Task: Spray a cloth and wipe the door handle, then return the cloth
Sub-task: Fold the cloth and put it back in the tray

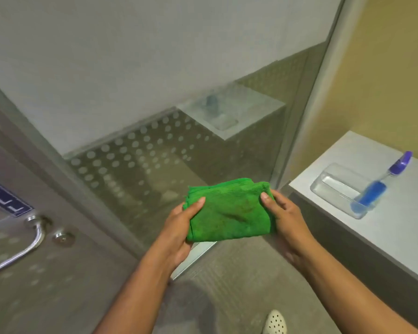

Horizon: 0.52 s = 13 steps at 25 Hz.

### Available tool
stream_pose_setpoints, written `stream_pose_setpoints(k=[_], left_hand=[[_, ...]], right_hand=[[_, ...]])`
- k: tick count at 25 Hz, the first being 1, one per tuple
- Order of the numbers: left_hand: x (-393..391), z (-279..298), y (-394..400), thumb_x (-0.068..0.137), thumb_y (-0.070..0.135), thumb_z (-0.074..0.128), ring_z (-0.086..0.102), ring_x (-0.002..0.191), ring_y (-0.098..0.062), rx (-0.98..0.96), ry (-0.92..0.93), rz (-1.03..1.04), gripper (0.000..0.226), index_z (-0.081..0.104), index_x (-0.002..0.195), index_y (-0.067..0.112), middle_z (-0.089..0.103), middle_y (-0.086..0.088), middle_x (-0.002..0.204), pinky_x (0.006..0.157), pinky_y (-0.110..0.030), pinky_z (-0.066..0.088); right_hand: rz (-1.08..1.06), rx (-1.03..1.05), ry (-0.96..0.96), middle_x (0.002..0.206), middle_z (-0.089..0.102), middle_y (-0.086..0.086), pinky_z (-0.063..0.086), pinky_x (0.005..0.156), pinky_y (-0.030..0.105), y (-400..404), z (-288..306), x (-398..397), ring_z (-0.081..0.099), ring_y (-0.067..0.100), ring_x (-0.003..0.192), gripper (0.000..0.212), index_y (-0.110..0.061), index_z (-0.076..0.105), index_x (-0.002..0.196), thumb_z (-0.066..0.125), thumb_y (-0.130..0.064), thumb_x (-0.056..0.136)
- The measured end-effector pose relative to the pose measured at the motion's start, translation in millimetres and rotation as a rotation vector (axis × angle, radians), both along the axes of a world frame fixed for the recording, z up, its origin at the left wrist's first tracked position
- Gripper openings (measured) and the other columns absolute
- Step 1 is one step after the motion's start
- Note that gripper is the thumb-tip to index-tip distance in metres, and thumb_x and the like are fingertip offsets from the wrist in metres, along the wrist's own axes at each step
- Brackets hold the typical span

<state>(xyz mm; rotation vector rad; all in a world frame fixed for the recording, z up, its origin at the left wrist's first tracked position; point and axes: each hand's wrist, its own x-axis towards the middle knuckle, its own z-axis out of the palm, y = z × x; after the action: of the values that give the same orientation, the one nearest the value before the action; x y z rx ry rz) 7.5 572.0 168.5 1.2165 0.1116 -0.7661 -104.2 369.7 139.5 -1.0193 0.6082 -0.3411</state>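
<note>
A folded green cloth (229, 212) is held flat between both hands in the middle of the view. My left hand (179, 227) grips its left edge with the thumb on top. My right hand (284, 219) grips its right edge the same way. The chrome door handle (22, 249) curves down the door at the far left, well apart from the cloth. A spray bottle (377, 186) with blue liquid and a purple nozzle lies tilted on the grey counter (396, 237) at the right, its base resting in a clear plastic tray (333, 184).
A round lock (63, 237) and a blue sign (7, 201) sit on the door by the handle. A frosted glass panel with dots (155, 153) stands ahead. A metal frame post (307, 104) divides glass from counter. One white shoe (275, 323) shows on the floor.
</note>
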Motion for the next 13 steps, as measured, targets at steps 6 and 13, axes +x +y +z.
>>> stream_pose_setpoints(k=[6, 13], left_hand=[[18.0, 13.7, -133.7, 0.102, 0.019, 0.064, 0.081, 0.093, -0.025, 0.000, -0.018, -0.107, 0.030, 0.070, 0.126, 0.003, 0.081, -0.016, 0.112, 0.071, -0.038, 0.067], [22.0, 16.6, -265.5, 0.109, 0.026, 0.049, 0.081, 0.095, -0.026, -0.070, 0.108, -0.279, 0.036, 0.068, 0.130, 0.004, 0.080, -0.016, 0.115, 0.076, -0.045, 0.068]], right_hand=[[-0.093, 0.395, -0.036, 0.127, 0.077, 0.020, 0.061, 0.099, 0.046, -104.9, 21.4, -15.3, 0.081, 0.028, 0.104, 0.036, -0.001, 0.081, 0.119, 0.072, -0.014, 0.086], [-0.386, 0.192, 0.031, 0.120, 0.078, 0.022, 0.062, 0.093, 0.048, -217.2, 30.3, -17.9, 0.078, 0.033, 0.097, 0.030, -0.004, 0.071, 0.130, 0.061, -0.001, 0.101]])
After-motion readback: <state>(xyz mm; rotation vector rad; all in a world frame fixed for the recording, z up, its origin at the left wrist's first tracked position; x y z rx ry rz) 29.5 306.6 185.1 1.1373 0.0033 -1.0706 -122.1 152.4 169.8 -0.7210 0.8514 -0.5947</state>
